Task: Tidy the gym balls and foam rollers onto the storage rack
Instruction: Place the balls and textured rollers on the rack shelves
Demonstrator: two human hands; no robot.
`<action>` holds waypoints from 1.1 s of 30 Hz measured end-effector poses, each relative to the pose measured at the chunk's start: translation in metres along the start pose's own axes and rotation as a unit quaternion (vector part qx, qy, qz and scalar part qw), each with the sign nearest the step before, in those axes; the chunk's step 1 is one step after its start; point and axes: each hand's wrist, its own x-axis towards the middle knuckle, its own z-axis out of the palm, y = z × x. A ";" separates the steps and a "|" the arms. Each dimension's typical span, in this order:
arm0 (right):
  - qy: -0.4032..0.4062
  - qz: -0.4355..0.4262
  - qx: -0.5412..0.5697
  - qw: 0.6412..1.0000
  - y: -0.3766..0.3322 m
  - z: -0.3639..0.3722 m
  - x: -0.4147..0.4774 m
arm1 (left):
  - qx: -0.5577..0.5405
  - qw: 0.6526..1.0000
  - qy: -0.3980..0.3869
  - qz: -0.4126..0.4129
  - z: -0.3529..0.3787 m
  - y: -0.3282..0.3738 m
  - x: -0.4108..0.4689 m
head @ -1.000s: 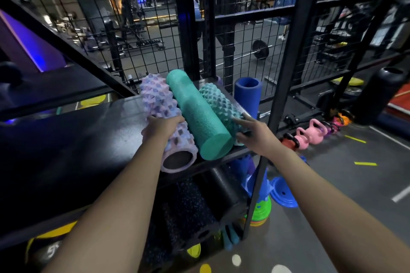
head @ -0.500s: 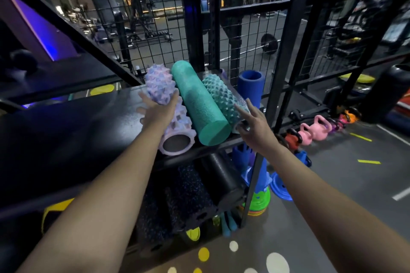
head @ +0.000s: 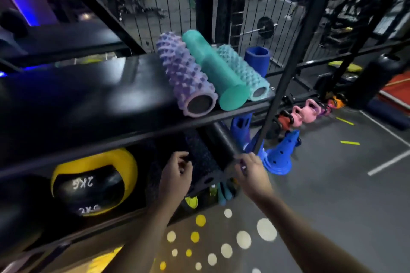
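Three foam rollers lie side by side on the black rack's upper shelf [head: 93, 95]: a spiky purple roller [head: 184, 73], a smooth teal roller [head: 213, 66] and a knobbly light-teal roller [head: 241, 71]. On the shelf below lie black foam rollers [head: 208, 155] and a yellow-and-black 2 kg ball [head: 93, 182]. My left hand [head: 177, 173] and my right hand [head: 253, 173] are down at the front ends of the black rollers, fingers curled. Motion blur hides whether either hand grips anything.
A black rack post [head: 286, 68] rises just right of the rollers, with wire mesh behind. A blue cylinder [head: 257, 60] stands beyond the shelf. Blue cones [head: 279, 155] and pink kettlebells [head: 304, 113] sit on the grey floor to the right. Coloured dots mark the floor below.
Both hands have left the purple and light-teal rollers on the upper shelf and dropped to the black rollers on the lower shelf. The view has tilted down.
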 end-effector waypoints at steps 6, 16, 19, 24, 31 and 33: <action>-0.130 0.068 -0.033 0.989 -0.017 0.071 -0.050 | 0.044 0.993 -0.013 -0.107 -0.005 -0.132 -0.025; -0.309 0.150 0.026 0.939 -0.003 0.258 -0.087 | 0.128 0.965 -0.012 -0.229 -0.001 -0.313 -0.053; -0.280 0.238 0.052 0.928 0.020 0.307 -0.071 | 0.138 0.964 -0.018 -0.225 0.021 -0.338 -0.035; -0.226 0.363 0.182 0.886 0.053 0.352 -0.044 | 0.181 0.949 -0.019 -0.259 0.056 -0.368 0.004; -0.230 0.413 0.311 0.825 0.073 0.402 -0.023 | 0.284 0.937 -0.006 -0.200 0.058 -0.400 0.041; -0.225 0.444 0.330 0.802 0.071 0.409 -0.013 | 0.297 0.935 -0.006 -0.195 0.052 -0.403 0.049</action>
